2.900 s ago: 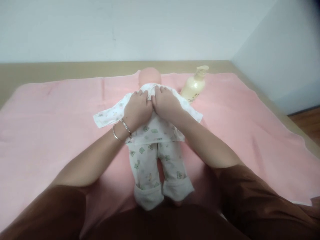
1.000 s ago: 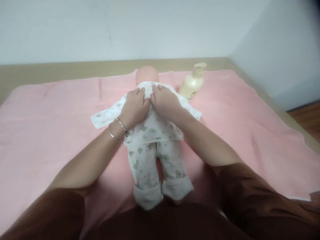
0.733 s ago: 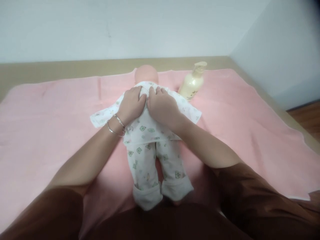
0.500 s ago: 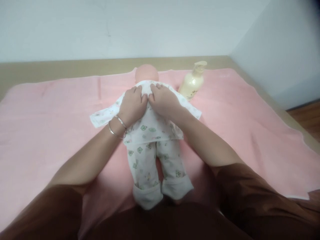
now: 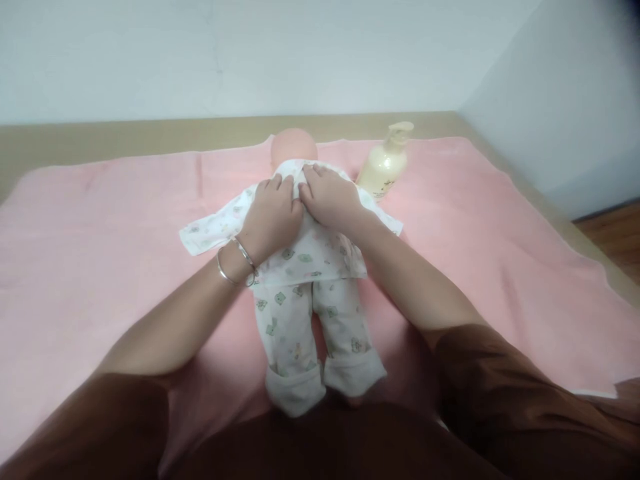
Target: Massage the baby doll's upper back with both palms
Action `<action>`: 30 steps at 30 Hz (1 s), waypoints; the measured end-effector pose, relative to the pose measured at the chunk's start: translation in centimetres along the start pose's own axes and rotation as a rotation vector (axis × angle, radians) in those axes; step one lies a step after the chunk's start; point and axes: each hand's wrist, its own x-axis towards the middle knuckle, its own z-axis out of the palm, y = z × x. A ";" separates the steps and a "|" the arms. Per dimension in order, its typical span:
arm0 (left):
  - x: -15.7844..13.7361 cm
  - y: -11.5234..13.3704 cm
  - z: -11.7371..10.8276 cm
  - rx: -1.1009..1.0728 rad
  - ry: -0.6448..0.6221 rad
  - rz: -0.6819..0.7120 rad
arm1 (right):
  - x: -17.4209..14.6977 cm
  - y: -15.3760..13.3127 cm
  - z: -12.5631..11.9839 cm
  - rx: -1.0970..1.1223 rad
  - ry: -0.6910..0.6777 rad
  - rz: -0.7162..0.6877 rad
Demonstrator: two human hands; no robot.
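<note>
A baby doll (image 5: pixel 295 147) in a white shirt (image 5: pixel 320 250) and white trousers (image 5: pixel 287 327) with small green prints lies stretched out, head away from me; no face shows. My left hand (image 5: pixel 275 210) rests on the left half of the upper shirt, fingers laid out on the cloth. Beside it my right hand (image 5: pixel 330 197) lies on the right half, its fingers also extended. The two thumbs nearly meet at the middle. Under my palms the cloth is hidden. A silver bangle (image 5: pixel 245 250) circles my left wrist.
A cream pump bottle (image 5: pixel 385 163) leans at the doll's upper right, near my right hand. Beneath everything spreads a pink cloth (image 5: pixel 110 253) on a wooden surface (image 5: pixel 175 137). White walls (image 5: pixel 320 60) stand behind and to the right.
My left hand has shifted slightly to the right and turned, its fingertips now closer to the doll's midline. The right hand has slid marginally toward the collar. Doll and bottle stay put.
</note>
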 end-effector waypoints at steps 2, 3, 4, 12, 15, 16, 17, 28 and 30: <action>0.0 0.0 0.0 0.004 0.001 0.002 | 0.0 0.0 0.0 0.009 0.001 0.002; 0.0 0.0 0.0 0.005 -0.002 -0.002 | 0.0 0.0 0.0 0.010 0.001 0.003; 0.0 0.0 0.0 0.003 -0.007 -0.005 | 0.0 0.0 0.0 0.011 0.000 0.005; 0.3 -0.2 -0.3 -0.078 -0.043 -0.078 | 0.0 -0.2 0.0 -0.008 0.010 -0.002; 0.5 -0.5 -0.2 -0.131 -0.037 -0.096 | 0.0 -0.1 0.1 -0.018 0.012 -0.001; 0.5 -0.5 -0.2 -0.142 -0.034 -0.102 | -0.1 -0.2 0.1 -0.024 0.013 -0.002; 0.6 -0.6 -0.2 -0.150 -0.032 -0.110 | -0.1 -0.3 0.1 -0.034 0.016 -0.008; 1.7 -2.6 1.0 -0.246 0.007 -0.192 | -2.6 -2.5 0.1 -0.147 0.056 -0.103; 1.8 -2.8 1.3 -0.258 0.027 -0.184 | -2.2 -2.1 0.1 -0.119 0.044 -0.117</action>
